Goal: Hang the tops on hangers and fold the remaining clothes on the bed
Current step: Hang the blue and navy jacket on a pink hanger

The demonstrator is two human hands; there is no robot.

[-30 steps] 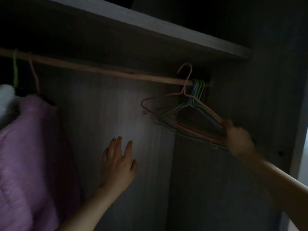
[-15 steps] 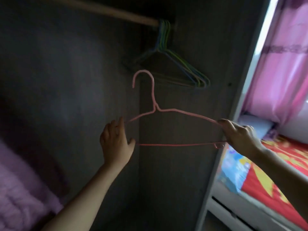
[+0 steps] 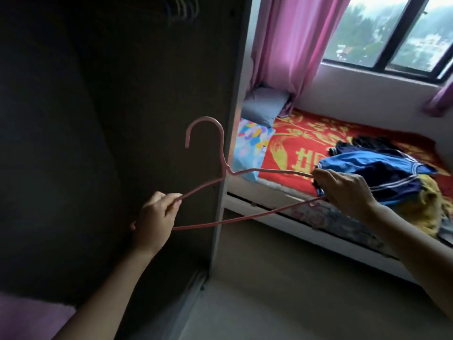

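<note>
I hold a pink wire hanger (image 3: 221, 153) in front of me, hook up, outside the dark wardrobe (image 3: 98, 119). My left hand (image 3: 154, 217) grips its left shoulder and my right hand (image 3: 343, 190) grips its right end. On the bed (image 3: 294, 143), which has a red and gold cover, lies a heap of clothes: a blue garment with white stripes (image 3: 372, 173), a dark piece (image 3: 367, 143) behind it and a yellow one (image 3: 426, 202) at the near right.
More hangers (image 3: 181, 6) hang at the wardrobe's top. A pink garment (image 3: 29, 317) shows at the lower left. A grey pillow (image 3: 264, 104) and a patterned one (image 3: 250, 143) lie at the bed's head. Pink curtains (image 3: 289, 40) flank a window (image 3: 392, 33). Bare floor (image 3: 294, 290) lies below.
My view has swung right from the wardrobe toward the bed. My right hand lifted the pink hanger off the rail, and my left hand, open a moment ago, now grips its left shoulder.
</note>
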